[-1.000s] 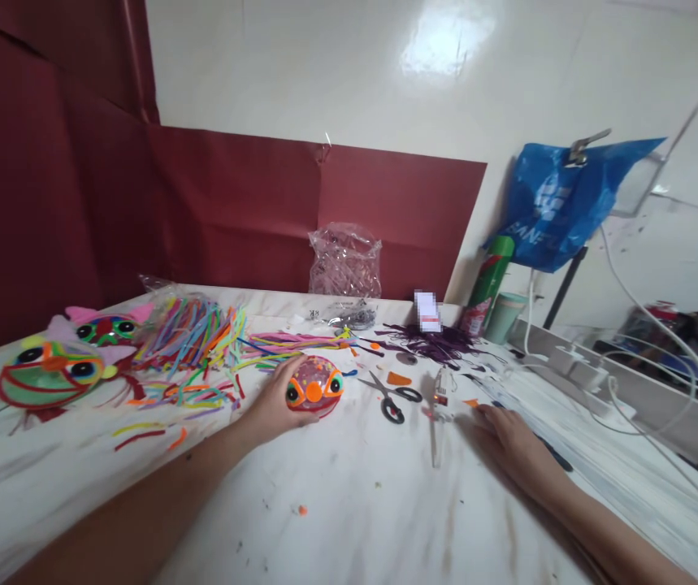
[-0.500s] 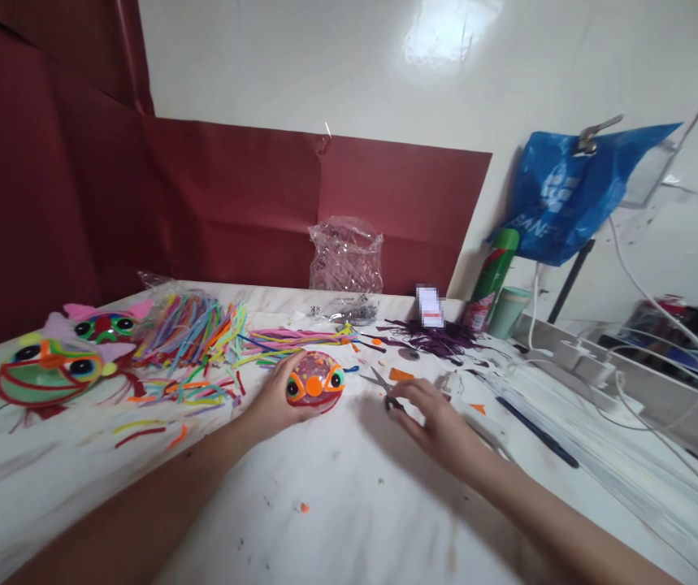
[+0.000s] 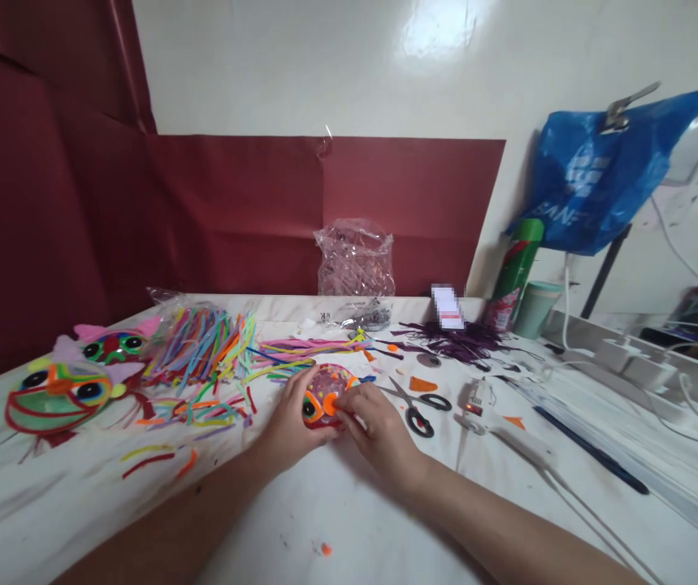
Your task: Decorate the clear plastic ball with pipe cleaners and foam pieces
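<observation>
Both forearms ran off the lower edge of the view, and a small orange scrap (image 3: 326,549) lay on the tabletop (image 3: 300,512) between them. Farther in, the left hand (image 3: 288,422) was curled round the side of a round craft face (image 3: 329,380), holding it just above or on the table — which of the two could not be told. The right hand (image 3: 382,431) was half closed, its fingertips bunched against the face's front; whether they pinched anything could not be seen. It hid one side of the face, leaving a single eye and the orange nose showing. Just beyond, scissors (image 3: 418,406) lay open beside the right hand, and a glue gun (image 3: 519,439) lay farther right, its cord leaving at the lower edge. Toward the back, a phone's screen (image 3: 448,307) was blurred into blocks above purple strips (image 3: 470,341), and a blue bag (image 3: 598,175) partly covered a green can (image 3: 516,264).
</observation>
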Demonstrator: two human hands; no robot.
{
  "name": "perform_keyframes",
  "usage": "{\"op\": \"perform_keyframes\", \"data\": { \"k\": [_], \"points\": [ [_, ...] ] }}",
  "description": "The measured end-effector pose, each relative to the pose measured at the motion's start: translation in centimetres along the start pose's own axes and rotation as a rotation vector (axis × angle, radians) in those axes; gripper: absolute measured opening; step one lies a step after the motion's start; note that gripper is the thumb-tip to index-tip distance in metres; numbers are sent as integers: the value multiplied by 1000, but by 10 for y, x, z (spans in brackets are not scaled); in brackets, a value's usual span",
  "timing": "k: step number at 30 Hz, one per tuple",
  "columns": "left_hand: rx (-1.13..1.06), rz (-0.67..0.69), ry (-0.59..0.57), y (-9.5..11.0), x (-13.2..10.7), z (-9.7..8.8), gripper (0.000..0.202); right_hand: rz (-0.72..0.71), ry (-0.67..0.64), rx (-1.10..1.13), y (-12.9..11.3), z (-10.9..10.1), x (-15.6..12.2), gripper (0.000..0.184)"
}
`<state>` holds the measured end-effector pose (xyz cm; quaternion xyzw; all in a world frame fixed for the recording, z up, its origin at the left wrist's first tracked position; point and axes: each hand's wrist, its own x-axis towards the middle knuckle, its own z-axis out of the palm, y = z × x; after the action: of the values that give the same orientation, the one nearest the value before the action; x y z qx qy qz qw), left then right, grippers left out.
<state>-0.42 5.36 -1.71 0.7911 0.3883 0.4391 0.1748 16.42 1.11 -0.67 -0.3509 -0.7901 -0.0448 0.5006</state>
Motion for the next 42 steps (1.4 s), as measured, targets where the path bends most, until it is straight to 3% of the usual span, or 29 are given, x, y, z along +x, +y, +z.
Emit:
{"op": "perform_keyframes", "data": {
  "k": [16,29,33,37,42],
  "points": [
    [99,40,97,9,-2,10,73,-72,-83,-115,-2,0,-4,19],
    [125,75,104,5,-2,13,73,-109,-35,-190,-7,0,-4,17],
    [100,80,95,4,1,11,74,-3,-29,-102,-6,-3,-8,13],
    [59,57,131,-3,4,4,77,209,33,-31,8,-3,-11,23],
    [-2,-56,254,-5,7,-4,76,375,-74,-11,17,0,-15,36]
  ]
}}
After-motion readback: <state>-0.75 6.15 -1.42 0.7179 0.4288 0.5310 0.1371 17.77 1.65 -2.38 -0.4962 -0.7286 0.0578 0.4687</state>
